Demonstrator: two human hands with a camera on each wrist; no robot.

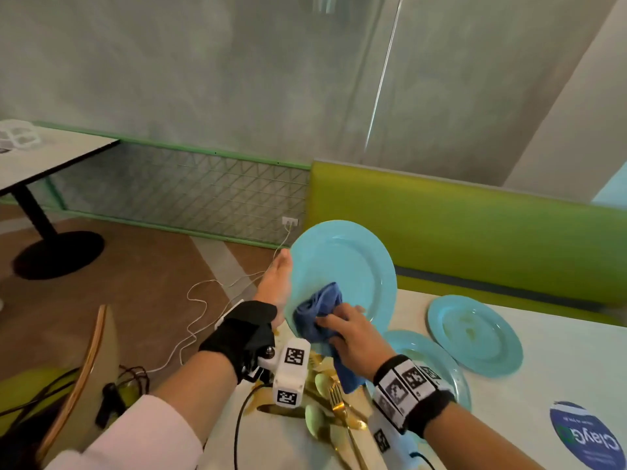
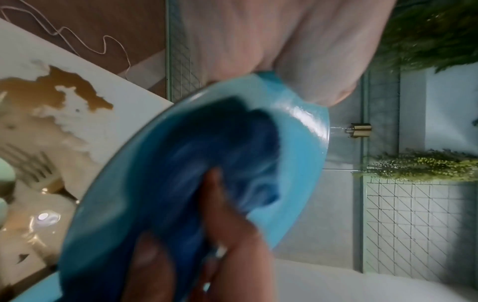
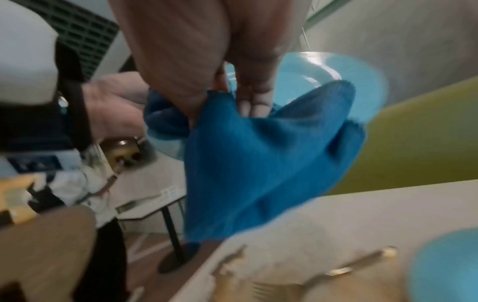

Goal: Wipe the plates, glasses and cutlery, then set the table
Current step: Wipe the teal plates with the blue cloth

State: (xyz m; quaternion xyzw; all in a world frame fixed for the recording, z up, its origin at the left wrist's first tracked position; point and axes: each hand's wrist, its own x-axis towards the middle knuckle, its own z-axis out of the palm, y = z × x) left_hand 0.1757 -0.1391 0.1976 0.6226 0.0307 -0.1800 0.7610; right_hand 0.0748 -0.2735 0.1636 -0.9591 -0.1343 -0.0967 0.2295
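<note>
My left hand (image 1: 279, 279) holds a light blue plate (image 1: 342, 262) upright above the table's left end, thumb over its left rim (image 2: 305, 114). My right hand (image 1: 342, 325) grips a bunched dark blue cloth (image 1: 317, 312) and presses it against the lower part of the plate's face. The cloth (image 3: 258, 155) hangs below my right fingers (image 3: 254, 96), with the plate (image 3: 325, 69) behind it. Two more blue plates (image 1: 475, 334) (image 1: 437, 364) lie flat on the table, the far one with smears. Gold cutlery (image 1: 336, 401), forks and spoons, lies in a heap under my wrists.
A green bench (image 1: 475, 232) runs behind the white table (image 1: 559, 361). A round blue sticker (image 1: 583, 435) is at its right front. A wooden chair back (image 1: 84, 368), white and black cables (image 1: 200, 300) and a second table (image 1: 51, 157) stand to the left.
</note>
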